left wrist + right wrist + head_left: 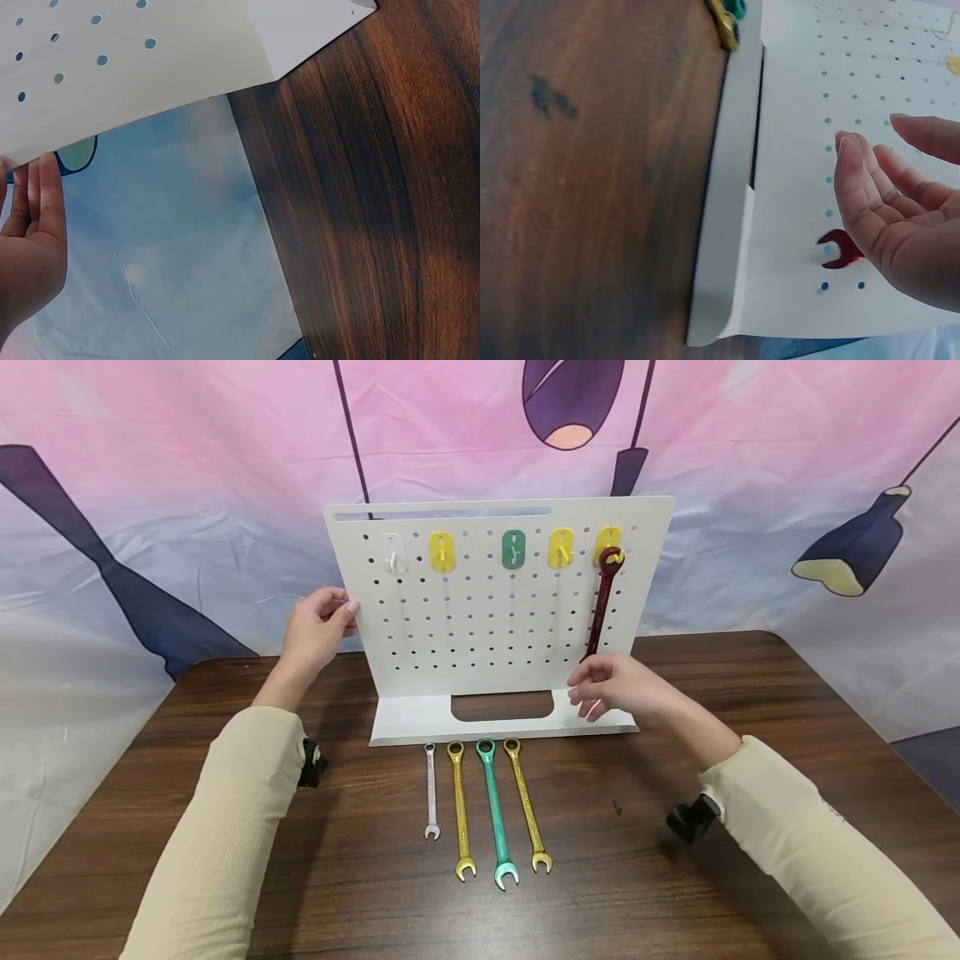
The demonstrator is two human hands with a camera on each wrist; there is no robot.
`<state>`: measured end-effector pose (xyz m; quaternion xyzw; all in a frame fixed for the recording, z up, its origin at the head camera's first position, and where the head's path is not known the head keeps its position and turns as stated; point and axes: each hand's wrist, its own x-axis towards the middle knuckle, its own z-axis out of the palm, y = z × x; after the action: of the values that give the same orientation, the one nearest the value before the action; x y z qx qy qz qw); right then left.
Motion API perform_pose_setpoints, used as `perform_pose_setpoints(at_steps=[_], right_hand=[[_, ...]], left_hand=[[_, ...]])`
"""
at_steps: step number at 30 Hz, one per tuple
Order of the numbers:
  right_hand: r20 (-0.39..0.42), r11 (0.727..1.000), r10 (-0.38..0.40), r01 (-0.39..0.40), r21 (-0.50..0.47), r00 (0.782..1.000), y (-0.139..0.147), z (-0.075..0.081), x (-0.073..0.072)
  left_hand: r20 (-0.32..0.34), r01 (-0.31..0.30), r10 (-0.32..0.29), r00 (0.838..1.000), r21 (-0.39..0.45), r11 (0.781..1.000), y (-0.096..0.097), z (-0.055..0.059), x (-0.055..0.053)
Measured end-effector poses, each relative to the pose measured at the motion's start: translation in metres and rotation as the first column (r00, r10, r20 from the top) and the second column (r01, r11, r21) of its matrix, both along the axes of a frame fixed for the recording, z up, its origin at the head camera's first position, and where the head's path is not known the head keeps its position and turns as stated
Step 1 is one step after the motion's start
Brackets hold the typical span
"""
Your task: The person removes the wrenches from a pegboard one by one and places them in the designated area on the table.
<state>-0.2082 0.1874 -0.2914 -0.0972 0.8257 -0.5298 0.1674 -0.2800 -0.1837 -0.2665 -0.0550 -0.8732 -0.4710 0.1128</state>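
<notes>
A white pegboard [480, 610] stands upright on the table, its left edge pinched by my left hand [318, 627], thumb in front and fingers behind. From the yellow hook at far right hangs a dark red wrench [601, 602], ring end up. My right hand [618, 685] is just below that wrench, fingers loosely bent and holding nothing. In the right wrist view the wrench's open jaw end [841, 249] shows beside the hand. In front of the board lie a silver wrench [431, 793], a gold wrench [460, 810], a green wrench [495, 810] and another gold wrench [528, 806].
Along the board's top are a white hook [394, 553], a yellow hook [442, 552], a green hook [513, 550] and another yellow hook [561, 548]. The board's base flange [412, 722] rests on the dark wooden table [360, 893]. A printed cloth [225, 527] hangs behind.
</notes>
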Motion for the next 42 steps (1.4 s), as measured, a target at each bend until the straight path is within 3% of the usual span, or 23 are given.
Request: perform_pose_setpoints(at_steps=[15,42], right_hand=[[-0.059,0.996,-0.073,0.075,0.047,0.996,0.015,0.025,-0.004],[-0.145,0.984,-0.169,0.175,0.030,0.975,0.034,0.051,-0.011]], left_hand=[[-0.015,-0.003,0.003,1.000,-0.005,1.000,0.001,0.001,0.001],[-0.004,-0.010,0.010,1.000,-0.012,1.000,0.000,0.002,0.003]])
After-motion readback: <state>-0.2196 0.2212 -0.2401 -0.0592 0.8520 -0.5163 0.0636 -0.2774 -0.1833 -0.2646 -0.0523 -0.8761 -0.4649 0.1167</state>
